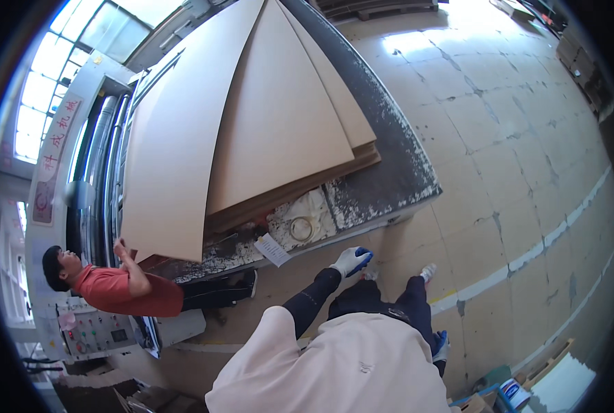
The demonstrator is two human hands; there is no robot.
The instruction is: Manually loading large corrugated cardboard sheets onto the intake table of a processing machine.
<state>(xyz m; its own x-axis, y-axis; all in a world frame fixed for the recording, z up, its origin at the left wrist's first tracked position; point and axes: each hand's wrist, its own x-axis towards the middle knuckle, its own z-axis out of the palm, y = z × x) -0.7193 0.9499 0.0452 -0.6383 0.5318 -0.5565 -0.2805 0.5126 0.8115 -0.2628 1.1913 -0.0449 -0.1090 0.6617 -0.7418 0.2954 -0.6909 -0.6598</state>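
My left hand [351, 261], in a white glove with blue on the fingers, is held out in front of me near the table's front edge. Its fingers curve loosely, and I see nothing in them. My right hand [442, 347], gloved the same way, hangs low by my right thigh; its fingers are partly hidden. Large brown cardboard sheets [279, 117] lie fanned in a stack on the dark, worn table [389, 158], beyond my left hand. On the table's front part are a tape roll [300, 228] and a white paper label [272, 250]. Neither hand touches them.
At left, a person in a red shirt [124, 289] grips the corner of a large cardboard sheet [176, 144] beside a roller machine [100, 165]. A control panel [97, 337] stands behind that person. A white can [514, 392] sits at lower right.
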